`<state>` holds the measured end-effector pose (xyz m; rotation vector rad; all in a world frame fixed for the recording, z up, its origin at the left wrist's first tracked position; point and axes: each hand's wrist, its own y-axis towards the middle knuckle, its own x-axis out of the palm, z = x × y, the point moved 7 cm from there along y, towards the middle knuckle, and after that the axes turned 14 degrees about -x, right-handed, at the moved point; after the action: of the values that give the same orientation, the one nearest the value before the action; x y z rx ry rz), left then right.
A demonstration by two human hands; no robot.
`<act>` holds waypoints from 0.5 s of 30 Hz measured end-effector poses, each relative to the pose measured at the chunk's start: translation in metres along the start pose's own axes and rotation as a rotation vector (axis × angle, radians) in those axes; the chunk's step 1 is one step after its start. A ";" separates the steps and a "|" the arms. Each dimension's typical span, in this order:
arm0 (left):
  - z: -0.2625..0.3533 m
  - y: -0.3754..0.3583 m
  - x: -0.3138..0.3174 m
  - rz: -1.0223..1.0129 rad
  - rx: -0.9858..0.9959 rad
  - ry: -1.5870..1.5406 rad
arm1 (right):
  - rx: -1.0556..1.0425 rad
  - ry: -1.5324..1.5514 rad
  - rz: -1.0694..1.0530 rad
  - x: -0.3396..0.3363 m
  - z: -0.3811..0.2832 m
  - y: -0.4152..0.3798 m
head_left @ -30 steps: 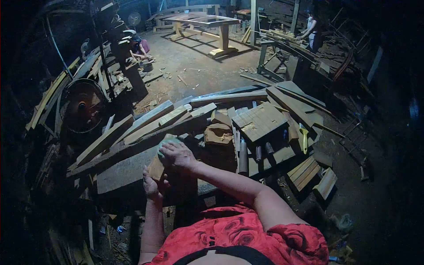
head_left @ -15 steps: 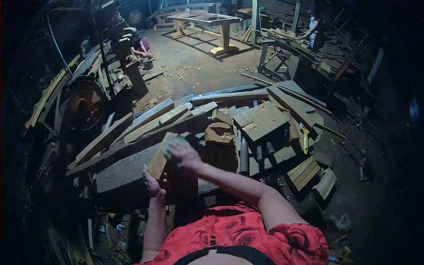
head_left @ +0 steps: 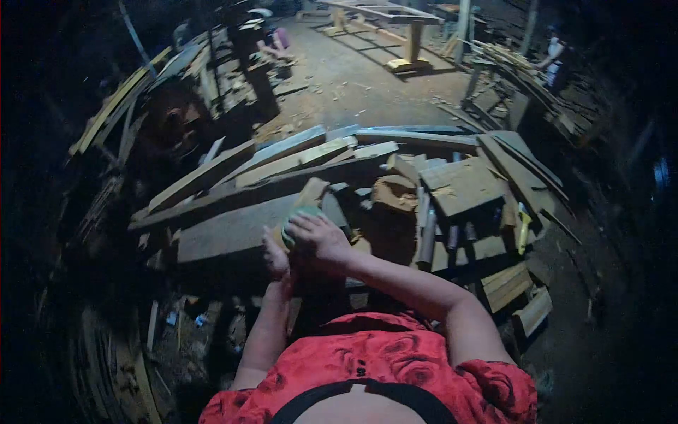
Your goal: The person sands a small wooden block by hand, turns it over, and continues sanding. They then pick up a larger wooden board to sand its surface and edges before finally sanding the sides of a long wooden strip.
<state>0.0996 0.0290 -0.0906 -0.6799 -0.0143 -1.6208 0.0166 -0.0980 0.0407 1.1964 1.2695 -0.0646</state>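
My left hand (head_left: pixel 275 256) grips the lower end of a short wooden block (head_left: pixel 311 191), which is tilted with its far end up and away from me. My right hand (head_left: pixel 318 237) presses a green sheet that looks like sandpaper (head_left: pixel 286 232) against the block's face, fingers bent over it. Most of the sheet and the block's lower part are hidden under that hand. Just beyond the hands lies a wide dark plank (head_left: pixel 219 237). To their right stands a rough wooden chunk (head_left: pixel 395 194).
A thick wooden slab (head_left: pixel 462 187), dark-handled tools (head_left: pixel 428 240) and a yellow-handled brush (head_left: pixel 523 230) are on the right of the bench. Wooden strips (head_left: pixel 296 161) line its far side. Cut blocks (head_left: pixel 507 288) sit lower right. Further off are a table frame (head_left: pixel 409 42) and two people.
My right hand has slid with the green sheet from the block's far end down toward my left hand. The camera view has turned left and down.
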 end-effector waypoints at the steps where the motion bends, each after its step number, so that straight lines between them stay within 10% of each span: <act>1: 0.016 -0.027 0.014 -0.020 -0.021 0.008 | -0.021 0.037 -0.002 0.003 -0.003 -0.002; 10: 0.031 -0.068 0.043 0.126 -0.280 0.107 | 0.263 0.013 -0.033 0.008 0.067 0.011; 12: 0.013 -0.036 0.017 0.096 -0.088 0.022 | 0.072 0.118 0.024 0.008 0.022 0.006; 14: 0.029 -0.053 0.013 0.341 0.550 1.083 | 0.047 0.149 0.030 0.005 0.015 0.008; 15: 0.029 -0.058 0.014 0.383 0.626 1.100 | 0.022 0.174 0.027 0.003 0.011 0.007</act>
<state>0.0590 0.0388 -0.0392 0.6897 0.3706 -1.3200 0.0299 -0.1012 0.0415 1.2588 1.4070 0.0466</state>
